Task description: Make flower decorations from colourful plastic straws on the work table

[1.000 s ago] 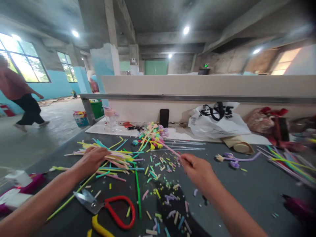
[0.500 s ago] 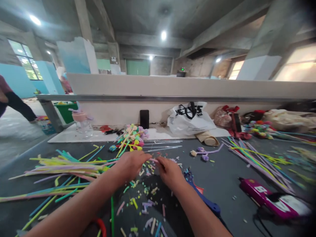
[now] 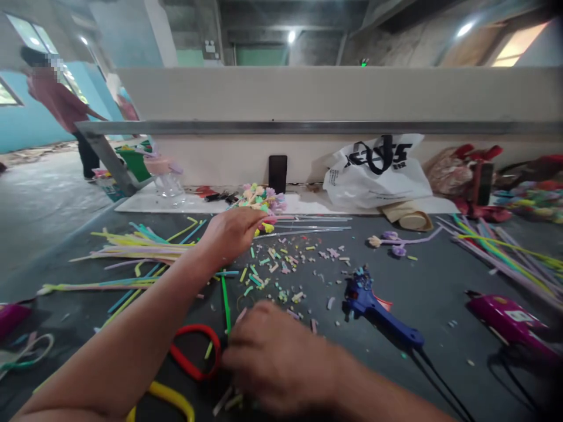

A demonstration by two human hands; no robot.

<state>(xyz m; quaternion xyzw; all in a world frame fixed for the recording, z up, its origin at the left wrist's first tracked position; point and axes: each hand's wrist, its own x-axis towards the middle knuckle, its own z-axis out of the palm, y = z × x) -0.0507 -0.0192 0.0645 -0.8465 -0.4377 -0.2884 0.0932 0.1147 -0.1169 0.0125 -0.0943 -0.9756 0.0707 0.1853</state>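
Holding the right hand (image 3: 275,354) just beside red loop-handled scissors (image 3: 182,358); cannot tell its blurred grip. In the left hand (image 3: 233,231) beyond the scissors, pinching a thin pink fuzzy stem (image 3: 285,218). Could scatter short pastel clippings (image 3: 298,297) by sweeping low.

Tabletop (image 3: 440,266): smooth, matt. Stems (image 3: 132,250) at left: matt, soft-looking. Gun (image 3: 387,321), right of centre: smooth plastic body. Rail (image 3: 308,127) across upper frame: metal, dull sheen. Bag (image 3: 378,184), upper right: thin crinkled plastic. Cup (image 3: 169,185), upper left: clear, glossy; glass or plastic, can't tell.
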